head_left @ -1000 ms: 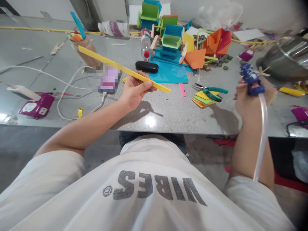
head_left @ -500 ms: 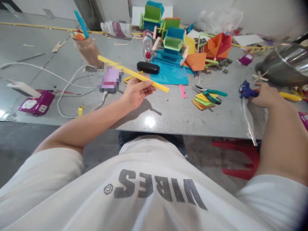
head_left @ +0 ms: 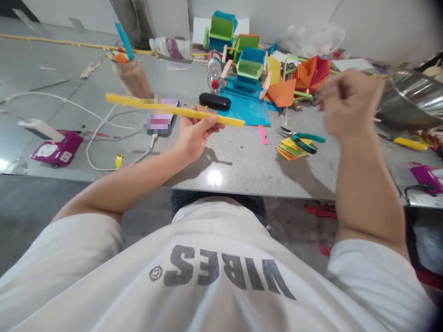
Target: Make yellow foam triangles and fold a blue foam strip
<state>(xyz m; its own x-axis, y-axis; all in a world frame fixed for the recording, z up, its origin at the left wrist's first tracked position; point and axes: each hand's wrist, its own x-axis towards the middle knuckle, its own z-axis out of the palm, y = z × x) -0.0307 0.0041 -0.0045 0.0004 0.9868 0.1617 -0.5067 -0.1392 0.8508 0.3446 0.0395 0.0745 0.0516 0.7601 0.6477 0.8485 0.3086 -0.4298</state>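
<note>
one grey desk [head_left: 252,166] carries everything. at its right end sits one steel bowl [head_left: 415,99]. one long yellow strip [head_left: 187,113] is up over the middle of the desk, running from near one brown container [head_left: 133,78] to just past the left hand [head_left: 194,138]. of the two hands, the left is closed on the strip, thumb on top and fingers beneath. the right hand [head_left: 351,106] is up near the bowl, blurred, its fingers partly curled; whether it holds anything i cannot tell.

one blue sheet [head_left: 251,113] lies below three folded boxes [head_left: 249,69] in blue, green and a bit of orange. right of these is one red and orange folded paper piece [head_left: 313,74]. two plastic bottles [head_left: 214,74] show, one red-capped by the boxes, one on its side farther left. one phone [head_left: 162,117], partly pixelated, lies under the strip, a white cable plugged in. two purple power blocks [head_left: 57,147] sit one at each side. one pair of green-handled pliers [head_left: 306,137] rests on one stack of coloured papers [head_left: 292,151]. smaller are one black case [head_left: 215,101] and one pink cutter [head_left: 263,134].
</note>
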